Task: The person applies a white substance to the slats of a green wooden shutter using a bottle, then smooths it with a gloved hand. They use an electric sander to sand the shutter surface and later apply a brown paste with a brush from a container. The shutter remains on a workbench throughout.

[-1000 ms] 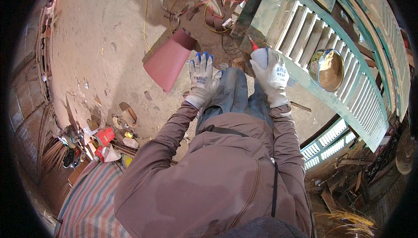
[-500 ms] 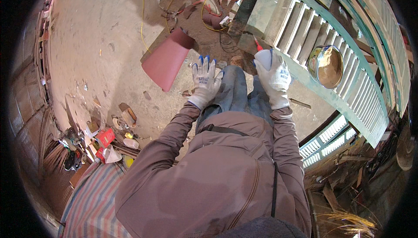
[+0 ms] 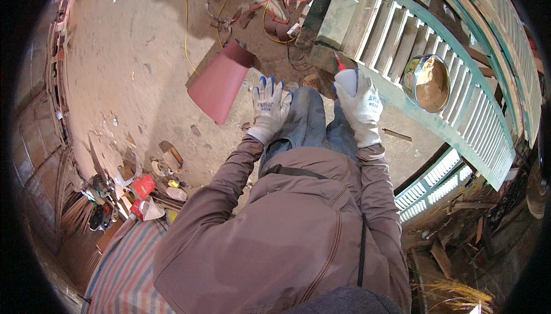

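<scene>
Fingers [image 3: 360, 80] of the right hand [image 3: 365, 110] curl round the white bottle [image 3: 346, 82], beside the green shutter [image 3: 396, 92]. A tin [image 3: 409, 78] stands on the shutter; a red sheet [image 3: 219, 87] lies left of the left hand [image 3: 268, 110], whose fingers are splayed and empty near the knee [image 3: 308, 103].

Free passage: broad tan floor [image 3: 132, 44] left of the flared, dull-red sheet [image 3: 221, 84]. Obstacles: that sheet, near the white-gloved left hand [image 3: 268, 112]; right of the white-gloved right hand [image 3: 361, 113], a green-framed slatted panel [image 3: 447, 132] carrying a round, open metal tin [image 3: 433, 87].
</scene>
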Demonstrator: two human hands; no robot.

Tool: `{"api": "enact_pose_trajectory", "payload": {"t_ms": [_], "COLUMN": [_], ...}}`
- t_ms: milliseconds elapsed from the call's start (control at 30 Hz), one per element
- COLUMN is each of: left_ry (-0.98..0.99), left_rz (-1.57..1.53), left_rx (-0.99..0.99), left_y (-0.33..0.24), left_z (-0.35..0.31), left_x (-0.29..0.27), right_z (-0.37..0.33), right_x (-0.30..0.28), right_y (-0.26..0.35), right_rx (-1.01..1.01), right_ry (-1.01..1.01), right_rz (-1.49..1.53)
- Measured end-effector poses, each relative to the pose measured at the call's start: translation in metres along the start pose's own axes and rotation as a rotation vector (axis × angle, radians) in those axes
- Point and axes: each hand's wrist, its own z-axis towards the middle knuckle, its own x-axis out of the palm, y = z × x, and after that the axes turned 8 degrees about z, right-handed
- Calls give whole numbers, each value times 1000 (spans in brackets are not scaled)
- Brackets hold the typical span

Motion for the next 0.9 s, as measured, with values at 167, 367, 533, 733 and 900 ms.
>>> {"api": "enact_pose_trajectory", "payload": {"t_ms": [167,367,533,733,900], "left_ry": [37,-171,-310,-302,-169], "left_rz": [-47,-146,-596,-204,339], "left_rx": [2,58,81,682,947], "left_y": [3,6,-83,-220,-329], "left_z": [0,14,77,135,171], "left_x": [-2,-8,-80,-128,-94], "right_z": [15,23,-10,-99,-161], "right_x": [1,3,-27,-87,-138], "right_y": [28,35,-6,-51,-97], "right_rx": [52,62,172,335,486], "right_ry": [133,144,-64,-340,-472], "right_rz": [45,62,392,729,875]}}
